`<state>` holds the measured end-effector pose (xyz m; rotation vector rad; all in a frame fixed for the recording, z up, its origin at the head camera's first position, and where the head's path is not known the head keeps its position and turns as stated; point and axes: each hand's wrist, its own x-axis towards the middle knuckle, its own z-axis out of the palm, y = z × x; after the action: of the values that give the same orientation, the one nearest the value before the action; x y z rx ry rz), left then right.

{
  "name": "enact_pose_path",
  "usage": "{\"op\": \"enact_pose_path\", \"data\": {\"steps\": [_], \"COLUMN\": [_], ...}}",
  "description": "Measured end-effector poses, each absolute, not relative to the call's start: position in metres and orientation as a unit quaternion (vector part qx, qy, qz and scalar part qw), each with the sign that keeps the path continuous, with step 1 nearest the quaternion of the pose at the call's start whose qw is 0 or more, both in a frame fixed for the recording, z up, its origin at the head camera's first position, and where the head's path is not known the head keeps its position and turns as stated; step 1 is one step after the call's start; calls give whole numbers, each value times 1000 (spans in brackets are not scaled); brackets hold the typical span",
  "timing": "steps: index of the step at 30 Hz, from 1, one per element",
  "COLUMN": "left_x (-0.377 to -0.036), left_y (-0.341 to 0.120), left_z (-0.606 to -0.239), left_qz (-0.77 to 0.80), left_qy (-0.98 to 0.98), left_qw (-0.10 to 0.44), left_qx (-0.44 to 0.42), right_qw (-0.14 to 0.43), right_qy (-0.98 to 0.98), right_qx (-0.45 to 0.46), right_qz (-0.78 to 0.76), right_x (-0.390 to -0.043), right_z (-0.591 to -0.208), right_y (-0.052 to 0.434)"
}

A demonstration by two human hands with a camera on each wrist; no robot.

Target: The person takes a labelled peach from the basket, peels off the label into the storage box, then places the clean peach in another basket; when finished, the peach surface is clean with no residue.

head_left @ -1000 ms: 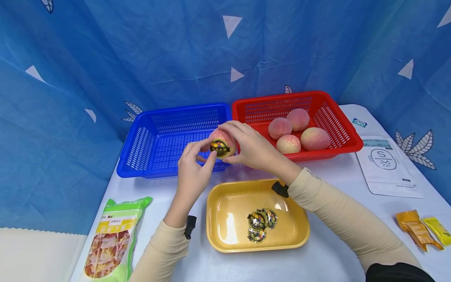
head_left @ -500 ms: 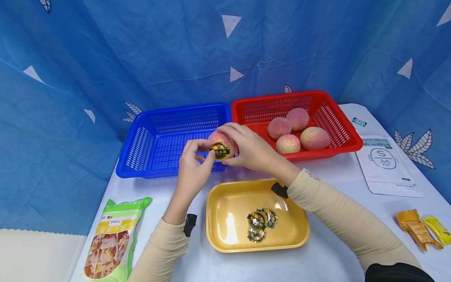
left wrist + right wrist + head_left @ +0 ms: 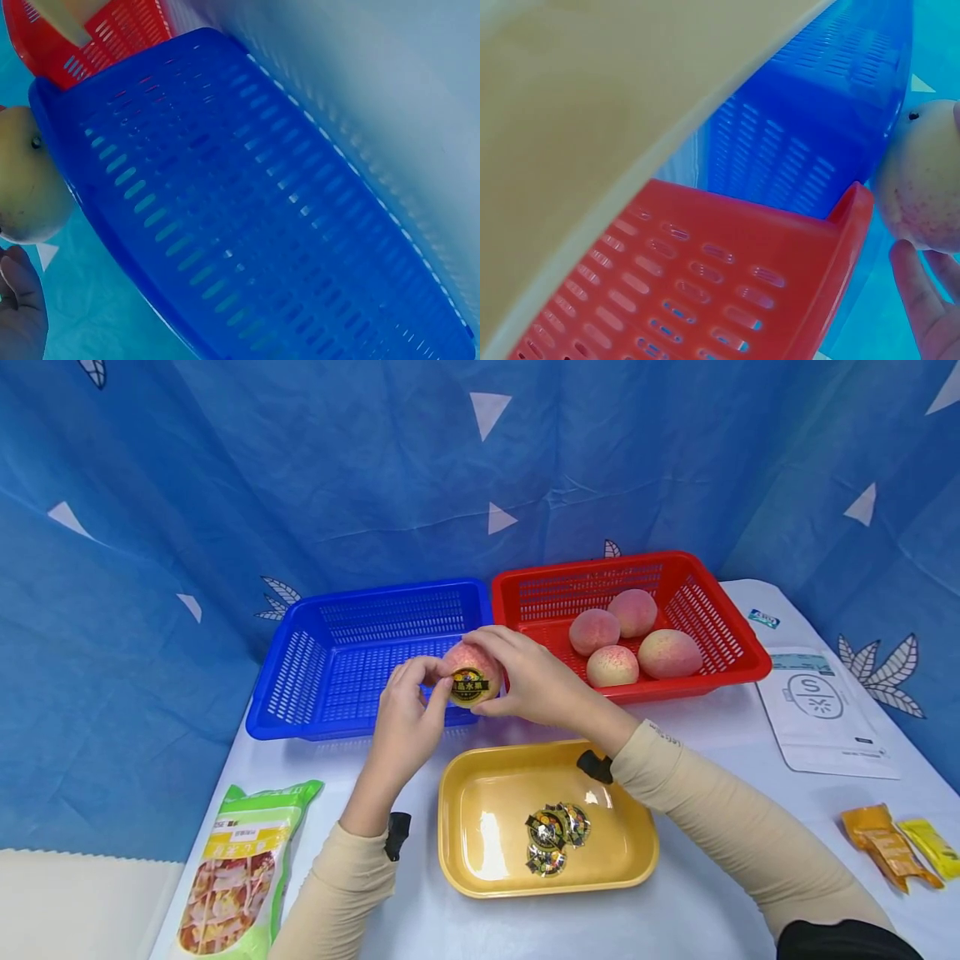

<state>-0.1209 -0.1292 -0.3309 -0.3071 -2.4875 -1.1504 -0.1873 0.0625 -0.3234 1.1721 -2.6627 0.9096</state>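
A pink and cream peach [image 3: 467,657] is held up over the near right corner of the blue basket [image 3: 292,727]. On its near face sits a round black and gold fruit sticker [image 3: 470,689]. My right hand [image 3: 542,681] grips the peach from the right, fingers over the top and thumb beneath. From the left, my left hand [image 3: 405,718] holds it between curled fingers and thumb, the thumb tip at the sticker's left edge. In the left wrist view the peach [image 3: 26,184] shows its underside; in the right wrist view the peach [image 3: 919,172] stands above fingertips.
Several peaches [image 3: 670,654] lie in the red basket [image 3: 753,664], right of the blue one. Nearer stands a gold tray [image 3: 480,881] holding several round stickers [image 3: 546,831]. A green food bag [image 3: 240,877] lies left; a white pouch [image 3: 821,714] and orange packet [image 3: 888,847] lie right.
The peach has turned and dipped slightly, so its sticker faces a little lower. My left thumb has shifted a little up and left to the sticker's edge. Baskets and tray stay put.
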Motion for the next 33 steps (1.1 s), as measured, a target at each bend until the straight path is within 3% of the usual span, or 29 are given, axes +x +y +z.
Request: {"op": "enact_pose_path", "data": {"steps": [9,23,27,33], "left_x": [-120,-105,-98,-85], "left_y": [-131,-123,-120,-120], "left_z": [-329,-316,-312,-321], "left_qz": [-402,-453,-491,-512], "left_qy": [-873,-857,-846,-849], "left_qw": [215,200,172,88], "left_qx": [-172,-147,-119,-99], "right_qw": [52,82,81,90], "right_qy": [-864,-875,-878,-877], "right_qx": [392,379,355,325], "right_qz": [312,291,311,342], "right_x": [-185,-183,-185,-189], "right_z": [-322,-319,-319,-321], "right_y": [65,75,84,104]}}
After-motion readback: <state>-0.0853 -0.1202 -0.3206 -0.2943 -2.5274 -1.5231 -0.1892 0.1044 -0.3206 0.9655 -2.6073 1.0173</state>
